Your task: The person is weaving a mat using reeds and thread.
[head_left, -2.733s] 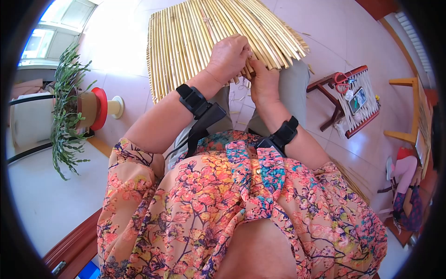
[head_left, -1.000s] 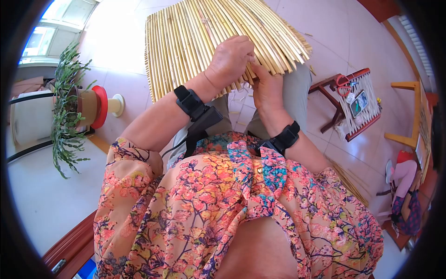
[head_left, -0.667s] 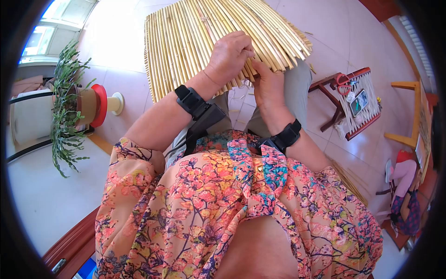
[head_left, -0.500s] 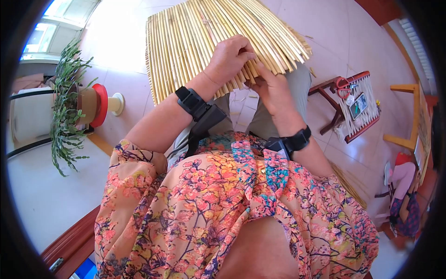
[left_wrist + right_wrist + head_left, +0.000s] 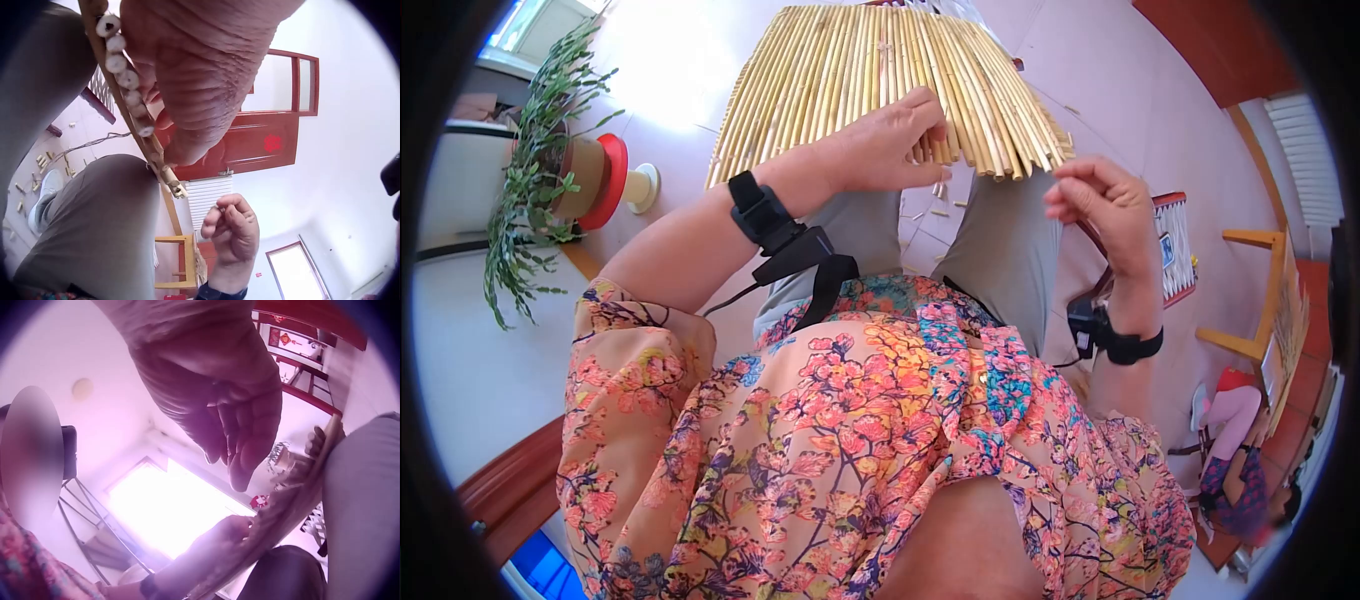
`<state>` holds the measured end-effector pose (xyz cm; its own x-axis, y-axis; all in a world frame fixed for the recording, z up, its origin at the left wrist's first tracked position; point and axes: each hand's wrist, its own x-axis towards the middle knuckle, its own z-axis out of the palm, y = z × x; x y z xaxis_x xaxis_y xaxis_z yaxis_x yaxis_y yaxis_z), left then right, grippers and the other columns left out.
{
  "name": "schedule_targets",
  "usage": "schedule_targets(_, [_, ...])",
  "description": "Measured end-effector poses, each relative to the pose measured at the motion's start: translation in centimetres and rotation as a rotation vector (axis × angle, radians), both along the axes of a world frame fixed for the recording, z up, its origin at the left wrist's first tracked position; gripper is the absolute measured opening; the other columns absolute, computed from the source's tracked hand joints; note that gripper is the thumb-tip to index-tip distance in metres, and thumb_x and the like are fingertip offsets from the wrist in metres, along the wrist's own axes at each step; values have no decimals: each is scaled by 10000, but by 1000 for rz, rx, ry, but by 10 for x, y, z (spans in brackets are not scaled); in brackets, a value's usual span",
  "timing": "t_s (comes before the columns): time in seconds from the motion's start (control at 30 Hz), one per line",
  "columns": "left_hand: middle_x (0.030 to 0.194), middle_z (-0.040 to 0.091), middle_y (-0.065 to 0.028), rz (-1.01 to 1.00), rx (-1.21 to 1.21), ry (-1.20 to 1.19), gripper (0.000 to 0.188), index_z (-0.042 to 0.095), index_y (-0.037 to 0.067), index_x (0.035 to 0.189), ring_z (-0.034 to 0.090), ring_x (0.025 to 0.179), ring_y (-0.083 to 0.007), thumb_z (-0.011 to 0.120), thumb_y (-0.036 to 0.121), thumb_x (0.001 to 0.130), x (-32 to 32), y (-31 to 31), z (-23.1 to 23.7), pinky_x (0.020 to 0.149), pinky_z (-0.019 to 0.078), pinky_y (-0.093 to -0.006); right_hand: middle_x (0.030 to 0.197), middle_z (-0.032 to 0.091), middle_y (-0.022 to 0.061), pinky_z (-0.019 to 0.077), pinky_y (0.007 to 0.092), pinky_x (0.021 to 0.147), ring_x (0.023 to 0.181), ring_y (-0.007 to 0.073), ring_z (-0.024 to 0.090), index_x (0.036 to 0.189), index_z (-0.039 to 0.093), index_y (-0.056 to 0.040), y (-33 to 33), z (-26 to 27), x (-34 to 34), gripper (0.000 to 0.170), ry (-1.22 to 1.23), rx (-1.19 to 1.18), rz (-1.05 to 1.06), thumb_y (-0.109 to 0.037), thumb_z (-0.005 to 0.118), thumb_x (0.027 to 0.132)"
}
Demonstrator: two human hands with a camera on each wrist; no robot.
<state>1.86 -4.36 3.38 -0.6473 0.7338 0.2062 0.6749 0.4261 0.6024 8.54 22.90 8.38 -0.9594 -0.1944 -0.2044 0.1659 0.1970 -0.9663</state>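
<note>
A mat of yellow reed sticks (image 5: 840, 80) lies over the person's knees, its near edge showing a row of cut reed ends (image 5: 128, 80). At that edge my left hand (image 5: 895, 145) grips the mat, with curled fingers on top and the thumb by the stick ends. My right hand (image 5: 1112, 205) is raised apart from the mat, off its right corner. Its thumb and fingertips come together, also in the left wrist view, where the right hand (image 5: 234, 228) is beyond the mat's end. I cannot tell whether something thin is pinched there.
Cut reed bits (image 5: 940, 210) lie on the tiled floor between the legs. A corded folding stool (image 5: 1178, 225) stands at right, partly behind the right arm, near a wooden frame (image 5: 1265, 290). A potted plant (image 5: 540, 190) is at left. Another person (image 5: 1240, 470) sits far right.
My right hand has left the mat's near edge and swung out to the right. The left hand stays at the edge, its wrist turned more sideways. The head view has shifted slightly.
</note>
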Motion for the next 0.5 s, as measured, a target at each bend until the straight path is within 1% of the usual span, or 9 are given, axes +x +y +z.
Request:
schedule_targets(0.03, [944, 453, -116, 13, 2, 3, 286, 460, 21, 936, 536, 864, -265, 653, 104, 742, 6, -6, 5, 757, 461, -325, 781, 638, 57, 480, 217, 638, 696, 106, 617, 956, 611, 2, -3, 1, -8, 174, 3, 2, 13, -142, 570, 868])
schedule_targets(0.1, [922, 436, -111, 41, -47, -11, 324, 457, 33, 920, 511, 833, -270, 691, 136, 722, 18, -15, 12, 728, 442, -339, 776, 631, 43, 464, 217, 648, 727, 90, 598, 937, 625, 0, -9, 0, -31, 162, 213, 119, 152, -130, 579, 853])
schedule_targets(0.17, [969, 455, -110, 107, -65, 51, 352, 483, 31, 954, 525, 882, -271, 702, 129, 696, 34, -22, 10, 761, 455, -340, 769, 623, 34, 453, 216, 648, 741, 78, 579, 901, 632, 10, -28, 3, -47, 160, 172, 113, 178, -129, 594, 830])
schedule_targets(0.23, [1023, 474, -101, 263, -185, 280, 385, 525, 48, 998, 537, 940, -253, 706, 122, 666, 48, -25, 6, 781, 469, -331, 756, 615, 38, 455, 227, 649, 724, 83, 576, 886, 629, 17, -47, 2, -64, 177, 280, 255, 359, -144, 609, 813])
schedule_targets(0.27, [1023, 474, -101, 268, -184, 278, 385, 525, 48, 998, 537, 940, -253, 706, 122, 666, 52, -25, 3, 781, 469, -331, 746, 612, 49, 460, 237, 647, 715, 92, 573, 866, 626, 19, -56, -3, -73, 178, 335, 317, 407, -144, 625, 795])
schedule_targets(0.33, [1041, 503, -72, 334, -122, 475, 341, 576, 74, 991, 555, 956, -219, 677, 113, 667, 57, -23, -4, 761, 490, -318, 744, 613, 52, 463, 240, 645, 714, 98, 575, 866, 626, 17, -74, -9, -84, 170, 355, 325, 472, -133, 635, 787])
schedule_targets(0.37, [1041, 503, -72, 342, -119, 474, 341, 576, 74, 991, 555, 956, -219, 677, 113, 667, 57, -23, -9, 761, 490, -318, 742, 613, 55, 466, 243, 643, 712, 104, 577, 865, 626, 15, -81, -13, -91, 163, 376, 331, 533, -122, 645, 779])
schedule_targets(0.43, [992, 525, -38, 414, -83, 646, 251, 607, 91, 920, 574, 906, -197, 650, 116, 674, 56, -21, -14, 702, 500, -299, 750, 620, 55, 469, 238, 642, 714, 104, 581, 862, 625, 19, -93, -26, -100, 165, 311, 293, 567, -99, 670, 757])
schedule_targets(0.5, [944, 539, -23, 447, -80, 671, 207, 621, 98, 884, 585, 858, -185, 625, 110, 677, 55, -20, -14, 669, 502, -296, 750, 619, 47, 471, 232, 643, 713, 97, 580, 861, 628, 19, -100, -34, -104, 156, 205, 211, 613, -83, 676, 753])
